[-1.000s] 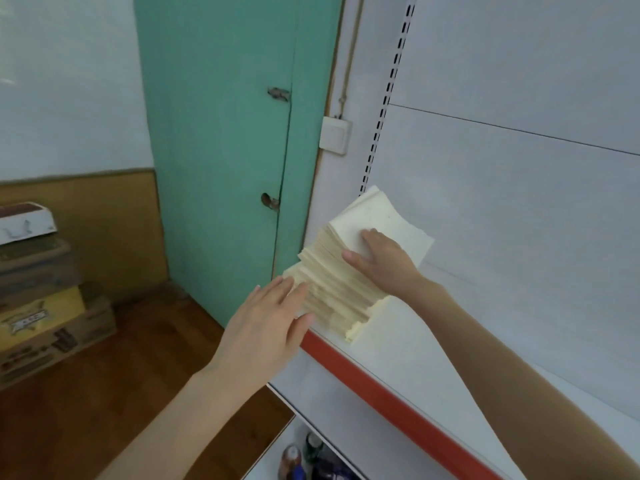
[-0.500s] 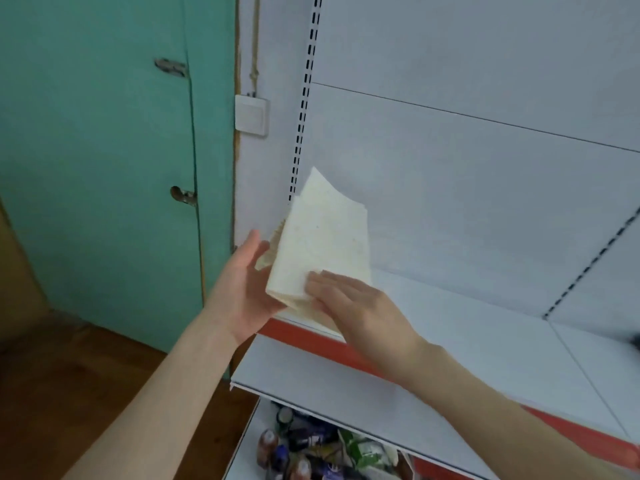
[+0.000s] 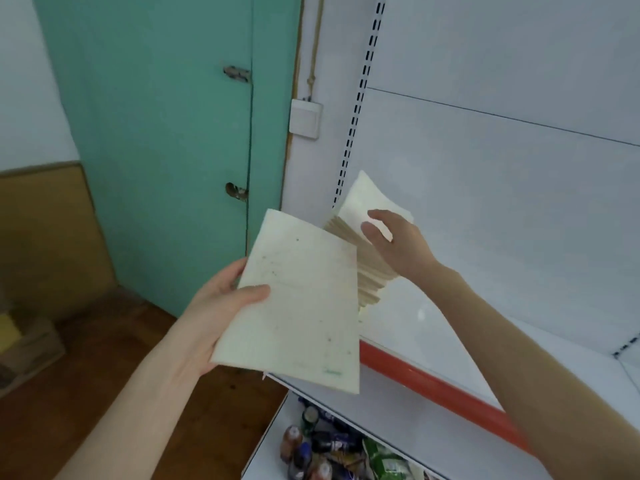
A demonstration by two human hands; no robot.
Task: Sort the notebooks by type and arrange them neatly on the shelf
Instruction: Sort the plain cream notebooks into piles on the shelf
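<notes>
**One notebook gripped in the left hand, the stack under the right**

A single cream notebook (image 3: 301,306) is gripped by the left hand (image 3: 211,306). The thumb is pressed on the front cover near its left edge, and the fingers are hidden behind it. The notebook is held tilted in front of the shelf edge with its cover turned towards the camera. The cover is speckled with small dark marks, and a faint green print is seen at its lower right corner. Its right edge overlaps the lower part of the stack of notebooks (image 3: 370,271); whether the two touch cannot be told.

The right hand (image 3: 398,244) is held at the upper part of that stack, with the fingers loosely spread and nothing clasped in them. Whether the fingertips rest on the top cover cannot be told.

The stack is set at the left end of the white shelf (image 3: 485,341), close to the slotted upright (image 3: 360,95). It is fanned, with the upper notebooks shifted back towards the rear panel.

A red strip (image 3: 433,382) is run along the front edge of the shelf. Bottles (image 3: 311,445) are seen crowded on a lower level. To the left, a green door (image 3: 173,133) is shown closed, with a white wall switch (image 3: 304,119) mounted beside its frame. Cardboard boxes (image 3: 27,344) are seen on the wooden floor (image 3: 138,375) at the far left.
</notes>
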